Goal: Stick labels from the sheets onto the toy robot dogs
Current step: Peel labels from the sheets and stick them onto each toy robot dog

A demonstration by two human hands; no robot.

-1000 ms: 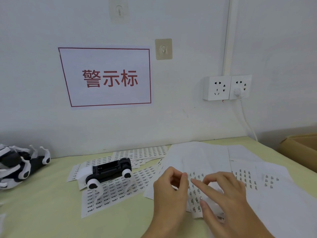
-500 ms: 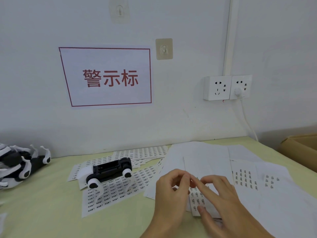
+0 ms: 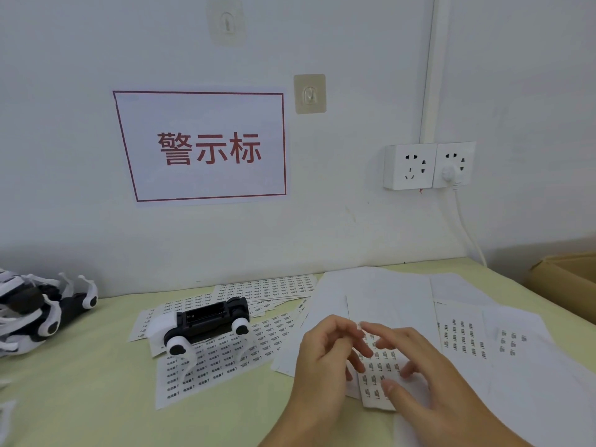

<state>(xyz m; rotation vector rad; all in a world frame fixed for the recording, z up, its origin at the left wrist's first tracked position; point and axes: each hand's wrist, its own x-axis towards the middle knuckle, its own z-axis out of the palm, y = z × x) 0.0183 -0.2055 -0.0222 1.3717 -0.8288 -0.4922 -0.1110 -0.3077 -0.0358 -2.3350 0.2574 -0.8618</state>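
Note:
A black and white toy robot dog [image 3: 206, 324] lies belly up on printed label sheets [image 3: 219, 359] left of centre. In front of me lies a small label sheet [image 3: 383, 362] on larger white sheets. My left hand [image 3: 322, 359] curls its fingers at this sheet's top left corner, with the thumb lying on the labels; blur hides whether a single label is between the fingertips. My right hand [image 3: 429, 382] rests on the sheet's right side with fingers spread and straight, its index tip close to the left fingertips.
A heap of more toy dogs [image 3: 32, 314] sits at the table's left edge. White sheets with a few labels [image 3: 461, 337] spread to the right. A cardboard box [image 3: 567, 279] stands at the far right. A plugged cable [image 3: 467, 233] hangs from the wall socket.
The bent small sheet has settled flat on the table. My left fingertips have loosened from their tight pinch, and my right fingers have spread further over the sheet.

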